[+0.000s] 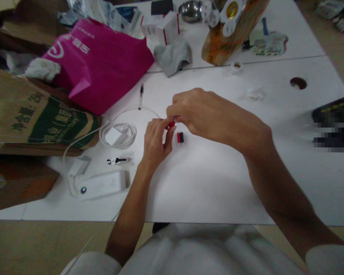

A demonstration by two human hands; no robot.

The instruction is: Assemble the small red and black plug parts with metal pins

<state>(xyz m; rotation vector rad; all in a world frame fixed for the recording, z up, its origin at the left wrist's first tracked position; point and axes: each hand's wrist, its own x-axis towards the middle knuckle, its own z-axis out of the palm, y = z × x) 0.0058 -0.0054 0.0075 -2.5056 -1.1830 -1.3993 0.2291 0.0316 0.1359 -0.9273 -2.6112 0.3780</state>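
My left hand [155, 142] pinches a small red piece [171, 124] between thumb and fingertips, above the white table [206, 183]. From the right, my right hand [193, 110] reaches over with bent fingers closed at the same piece. A bit of shiny metal shows between the two hands, but the fingers hide most of what the right one grips. Just below the fingertips, a small red piece [178, 137] and a small black piece [181, 137] lie side by side on the table, with thin pale ends toward me.
On the left are a coiled white cable [132, 139], a pen [141, 95], a black-and-white tool [117, 160] and a white power bank [103, 186]. A magenta bag [103, 61] and brown sack [31, 114] stand behind. Farther back lie a grey cloth [172, 57] and small round container [236, 67].
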